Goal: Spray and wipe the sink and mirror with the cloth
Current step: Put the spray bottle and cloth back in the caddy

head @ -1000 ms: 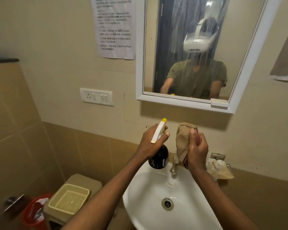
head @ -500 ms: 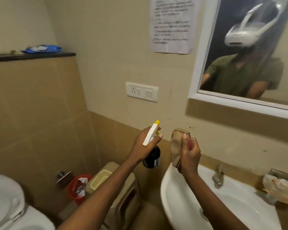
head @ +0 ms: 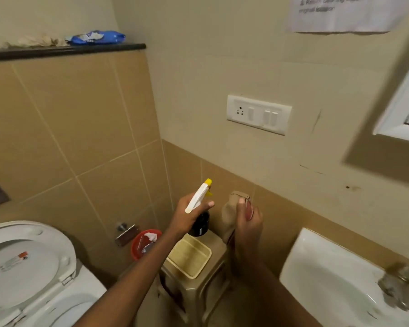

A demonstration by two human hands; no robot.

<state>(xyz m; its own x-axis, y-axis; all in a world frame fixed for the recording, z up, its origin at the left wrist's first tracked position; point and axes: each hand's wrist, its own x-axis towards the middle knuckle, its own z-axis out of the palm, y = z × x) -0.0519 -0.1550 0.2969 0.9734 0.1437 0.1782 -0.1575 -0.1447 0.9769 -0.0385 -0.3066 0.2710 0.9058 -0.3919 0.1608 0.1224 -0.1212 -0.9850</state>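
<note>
My left hand [head: 187, 215] grips a dark spray bottle [head: 200, 224] with a white trigger head and yellow nozzle, held upright above a beige bin. Just to its right, my right hand [head: 248, 223] is closed around a bunched tan cloth [head: 232, 213]. The white sink [head: 321, 267] lies at the lower right, with its blurred metal tap [head: 397, 286] near the frame edge. Only the white corner of the mirror frame [head: 401, 114] shows at the right edge. Both hands are left of the sink, over the bin.
A beige bin [head: 198, 286] with a pale yellow lid tray [head: 189, 256] stands below my hands. A red bucket [head: 144, 244] sits by the wall, a toilet [head: 26, 267] at lower left. A white switch plate [head: 259, 114] is on the wall; a dark ledge [head: 64, 50] holds a blue packet.
The view has swung left and down: the mirror and sink slid to the right edge, the toilet and bin came into view. Both hands keep their grips and now hang over the bin.
</note>
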